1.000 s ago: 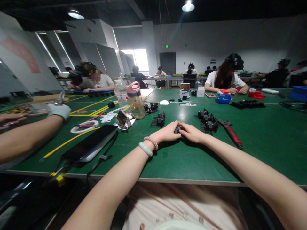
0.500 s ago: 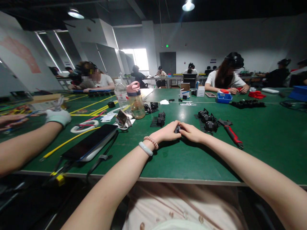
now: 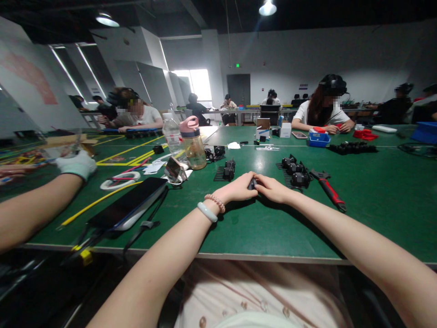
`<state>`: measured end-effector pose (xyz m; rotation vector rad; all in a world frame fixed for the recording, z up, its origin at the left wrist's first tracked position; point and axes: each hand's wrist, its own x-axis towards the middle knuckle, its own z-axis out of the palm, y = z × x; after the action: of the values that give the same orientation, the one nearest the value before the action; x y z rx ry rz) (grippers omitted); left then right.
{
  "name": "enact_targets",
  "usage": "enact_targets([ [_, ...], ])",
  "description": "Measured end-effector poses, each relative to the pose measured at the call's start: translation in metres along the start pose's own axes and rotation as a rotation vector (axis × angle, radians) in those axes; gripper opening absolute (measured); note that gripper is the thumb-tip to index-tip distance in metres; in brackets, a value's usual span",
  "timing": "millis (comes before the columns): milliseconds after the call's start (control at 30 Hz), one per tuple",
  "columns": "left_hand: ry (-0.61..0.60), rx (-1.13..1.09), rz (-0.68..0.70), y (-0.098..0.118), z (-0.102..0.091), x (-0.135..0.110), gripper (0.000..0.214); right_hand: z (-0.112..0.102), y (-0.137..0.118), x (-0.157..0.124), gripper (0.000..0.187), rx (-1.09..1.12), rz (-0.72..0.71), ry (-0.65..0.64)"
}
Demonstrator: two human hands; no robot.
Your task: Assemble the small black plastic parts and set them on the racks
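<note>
Both my hands meet over the green table, fingertips together around a small black part that they mostly cover. My left hand closes on it from the left, and my right hand from the right. Just beyond my left hand sits a black part with a row of thin prongs. Past my right hand lies a group of similar black parts. An adjustable wrench with a red and black handle rests to the right of these.
A pink-lidded bottle and a clear plastic bottle stand left of centre. Nearer are a phone-like black slab and a yellow cable. At far left works a co-worker's gloved hand. A blue bin stands at the back right.
My hands and the black part stay in nearly the same place. The co-worker's gloved hand at the left has shifted slightly further left.
</note>
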<state>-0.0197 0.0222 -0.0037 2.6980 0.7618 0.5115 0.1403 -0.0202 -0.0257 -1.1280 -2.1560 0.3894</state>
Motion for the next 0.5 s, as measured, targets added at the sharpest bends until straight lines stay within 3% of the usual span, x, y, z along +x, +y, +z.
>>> enact_targets([
  [500,-0.015,0.007,-0.009,0.0012,-0.001,0.0,0.04,-0.0003,-0.0007,-0.0003,0.031,0.007,0.008,0.002],
])
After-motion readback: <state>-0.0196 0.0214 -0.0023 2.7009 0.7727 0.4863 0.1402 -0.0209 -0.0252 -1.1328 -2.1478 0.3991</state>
